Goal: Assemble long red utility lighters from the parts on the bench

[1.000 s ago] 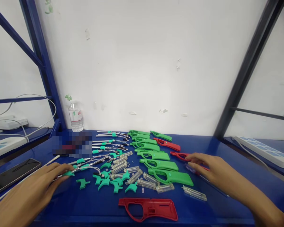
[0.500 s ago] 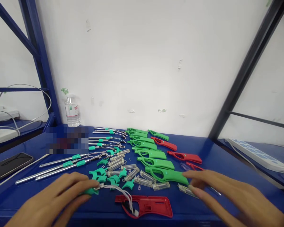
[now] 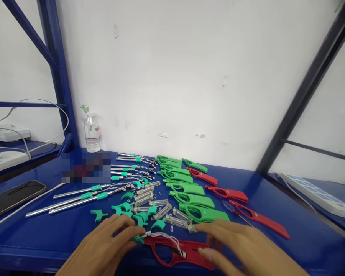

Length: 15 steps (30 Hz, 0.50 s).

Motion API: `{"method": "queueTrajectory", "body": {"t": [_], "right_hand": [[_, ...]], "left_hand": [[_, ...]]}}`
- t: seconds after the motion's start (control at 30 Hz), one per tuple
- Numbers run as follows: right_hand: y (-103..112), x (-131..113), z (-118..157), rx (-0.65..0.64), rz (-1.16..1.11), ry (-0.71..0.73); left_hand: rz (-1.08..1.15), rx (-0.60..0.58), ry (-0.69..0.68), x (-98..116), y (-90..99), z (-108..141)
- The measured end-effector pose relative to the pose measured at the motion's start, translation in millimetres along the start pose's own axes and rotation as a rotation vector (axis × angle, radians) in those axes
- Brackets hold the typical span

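My left hand [image 3: 110,243] is closed in a pinch on the end of a metal lighter tube [image 3: 147,233], with a green clip [image 3: 138,239] at its fingertips. The rest of the tube is hidden by the hand. White wires run from it to a small connector in the red lighter shell half [image 3: 194,251], which lies open side up at the front. My right hand [image 3: 232,243] has thumb and fingers apart, the thumb over the shell's right end. Its index fingertip is at a clear fuel tank [image 3: 192,228], partly covered.
Behind lie several clear tanks [image 3: 175,221], green trigger pieces [image 3: 140,218], metal tubes [image 3: 74,199], green shells [image 3: 192,199] and red shells [image 3: 261,218]. A screwdriver [image 3: 230,207] is at right. A phone [image 3: 17,197] and water bottle [image 3: 92,132] stand left.
My left hand has moved right with the tube, bringing it to the red shell's left end. My right hand has moved left to the shell's right end. The view has shifted slightly.
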State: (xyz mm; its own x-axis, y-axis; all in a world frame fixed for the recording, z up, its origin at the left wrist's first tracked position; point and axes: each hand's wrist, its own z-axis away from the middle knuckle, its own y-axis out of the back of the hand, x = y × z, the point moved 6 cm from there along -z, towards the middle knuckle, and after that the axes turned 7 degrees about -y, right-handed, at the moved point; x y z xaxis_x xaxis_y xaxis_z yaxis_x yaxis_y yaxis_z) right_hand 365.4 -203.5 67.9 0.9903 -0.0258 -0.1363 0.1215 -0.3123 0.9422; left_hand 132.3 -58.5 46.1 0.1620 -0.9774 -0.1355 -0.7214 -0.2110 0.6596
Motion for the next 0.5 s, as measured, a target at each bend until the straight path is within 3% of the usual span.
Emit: {"method": "queueTrajectory", "body": {"t": [0.1,0.2,0.37,0.5], "right_hand": [[-18,-5,-17,-0.344,-0.083,-0.202],[-24,-17,-26,-0.513,-0.193,-0.3],[-27,-17,-26,-0.572,-0.223,-0.445],[-37,-11,-26,-0.548,-0.248,-0.4]], "left_hand": [[0.038,0.028,-0.004,4,3.1,-5],[0.087,0.032,0.023,4,0.9,-1],[0.22,-0.047,0.083,0,-7.1,7],[0.313,-0.089,0.101,-3,-16.4,12]]}}
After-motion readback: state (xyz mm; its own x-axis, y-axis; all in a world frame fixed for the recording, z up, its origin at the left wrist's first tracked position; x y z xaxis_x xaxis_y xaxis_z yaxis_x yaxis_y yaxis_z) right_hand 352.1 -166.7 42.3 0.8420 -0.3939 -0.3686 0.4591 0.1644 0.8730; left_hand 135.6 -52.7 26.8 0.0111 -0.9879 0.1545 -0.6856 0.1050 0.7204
